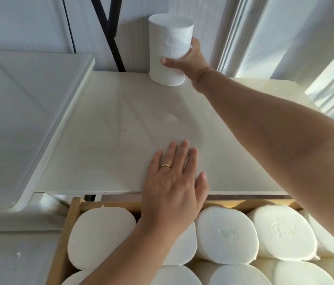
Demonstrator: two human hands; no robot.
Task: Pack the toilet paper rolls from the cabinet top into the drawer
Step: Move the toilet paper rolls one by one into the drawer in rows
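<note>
One white toilet paper roll (169, 48) stands upright at the back of the white cabinet top (108, 140), against the wall. My right hand (188, 58) reaches across and wraps around the roll's right side, thumb on its front. My left hand (174, 182) lies flat, fingers apart, on the cabinet top's front edge, holding nothing. Below the edge, the open wooden drawer (67, 233) is packed with several white rolls (225, 235) standing on end.
A white appliance lid (18, 120) adjoins the cabinet on the left, slightly lower. A black metal frame (110, 31) leans on the wall behind. A window frame (244, 38) rises at the back right.
</note>
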